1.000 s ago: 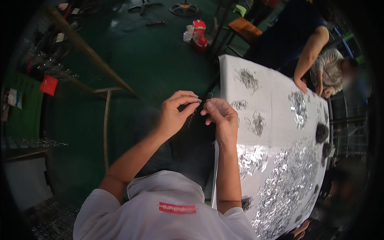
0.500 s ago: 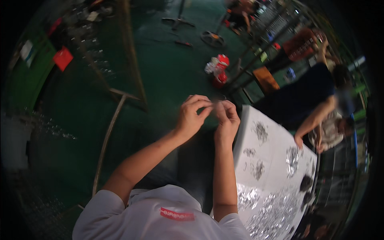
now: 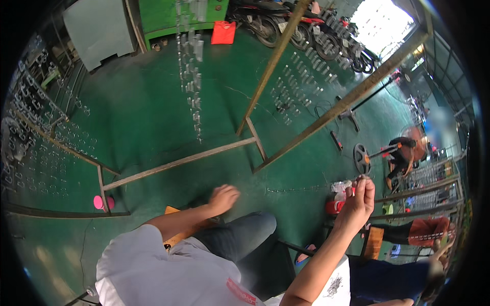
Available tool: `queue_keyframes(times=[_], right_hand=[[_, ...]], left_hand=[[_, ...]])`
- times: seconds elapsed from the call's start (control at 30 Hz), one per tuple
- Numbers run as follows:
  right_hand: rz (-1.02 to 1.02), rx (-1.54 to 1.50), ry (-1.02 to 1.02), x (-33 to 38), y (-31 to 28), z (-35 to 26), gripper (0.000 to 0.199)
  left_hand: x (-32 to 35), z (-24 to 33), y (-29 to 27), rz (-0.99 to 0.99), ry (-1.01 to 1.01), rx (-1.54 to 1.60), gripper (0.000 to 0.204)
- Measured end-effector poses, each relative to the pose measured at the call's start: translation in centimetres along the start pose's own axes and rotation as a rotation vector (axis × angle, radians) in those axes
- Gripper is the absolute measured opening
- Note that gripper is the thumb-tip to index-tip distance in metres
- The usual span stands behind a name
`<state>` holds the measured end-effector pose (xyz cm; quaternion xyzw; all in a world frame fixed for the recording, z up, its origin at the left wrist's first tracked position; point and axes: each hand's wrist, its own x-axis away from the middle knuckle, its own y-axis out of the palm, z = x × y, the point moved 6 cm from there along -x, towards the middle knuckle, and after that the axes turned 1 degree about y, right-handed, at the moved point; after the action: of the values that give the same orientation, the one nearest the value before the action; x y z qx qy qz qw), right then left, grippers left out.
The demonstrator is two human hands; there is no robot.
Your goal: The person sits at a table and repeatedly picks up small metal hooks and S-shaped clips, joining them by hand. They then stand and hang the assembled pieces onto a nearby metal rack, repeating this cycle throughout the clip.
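Note:
My right hand point(image 3: 357, 204) is raised at the right with its fingertips pinched together. From that pinch a thin chain of small shiny pieces point(image 3: 298, 190) seems to stretch out to the left, above the green floor. Near my knee, my left hand point(image 3: 223, 199) is curled closed with its back turned up. Whatever its fingers may hold is hidden. The white table point(image 3: 334, 285) lies beyond my right forearm, with a small dark pile on it, mostly out of view.
Wooden frames point(image 3: 184, 163) stand ahead, with strings of shiny pieces point(image 3: 196, 76) hanging behind. A wooden stool point(image 3: 181, 232) is by my left arm, a pink container point(image 3: 103, 203) farther left. A red bag point(image 3: 223, 32) and motorbikes point(image 3: 265, 23) stand far back. A co-worker point(image 3: 390, 278) is close at right.
The view has swung left, away from the table toward the frames. My hands, earlier together at the fingertips, are now far apart, and a chain shows beside the right one.

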<state>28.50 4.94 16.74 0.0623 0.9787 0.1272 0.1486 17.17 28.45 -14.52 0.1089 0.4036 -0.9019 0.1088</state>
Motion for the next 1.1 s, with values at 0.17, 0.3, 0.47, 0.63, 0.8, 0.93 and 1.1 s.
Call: queue_keyframes(times=[0.17,0.3,0.47,0.63,0.8,0.93,1.1], right_hand=[[-0.203,0.025,0.049,-3.4,7.8,-0.1,0.011],[-0.310,0.057,0.075,-5.6,14.5,-0.3,0.014],[-0.442,0.024,0.043,-6.9,22.2,-0.9,0.013],[-0.533,0.005,0.002,-7.4,28.9,-1.3,0.012],[-0.632,-0.045,0.010,-7.8,34.5,-1.8,0.018],[-0.657,-0.003,0.007,-8.7,38.7,-2.9,0.023],[-0.722,-0.024,-0.036,-10.0,42.9,-5.7,0.026]], left_hand=[[14.4,-9.2,-1.1,-0.201,-0.265,-0.308,0.018],[17.8,-9.4,-1.1,-0.177,-0.104,-0.447,0.027],[17.7,-9.6,0.0,-0.296,-0.141,-0.448,0.034],[17.6,-9.4,0.1,-0.384,-0.200,-0.453,0.035],[17.3,-8.8,-0.3,-0.438,-0.218,-0.450,0.034],[17.0,-8.1,-1.1,-0.405,-0.205,-0.438,0.033],[17.0,-8.0,-1.3,-0.424,-0.177,-0.435,0.033]])
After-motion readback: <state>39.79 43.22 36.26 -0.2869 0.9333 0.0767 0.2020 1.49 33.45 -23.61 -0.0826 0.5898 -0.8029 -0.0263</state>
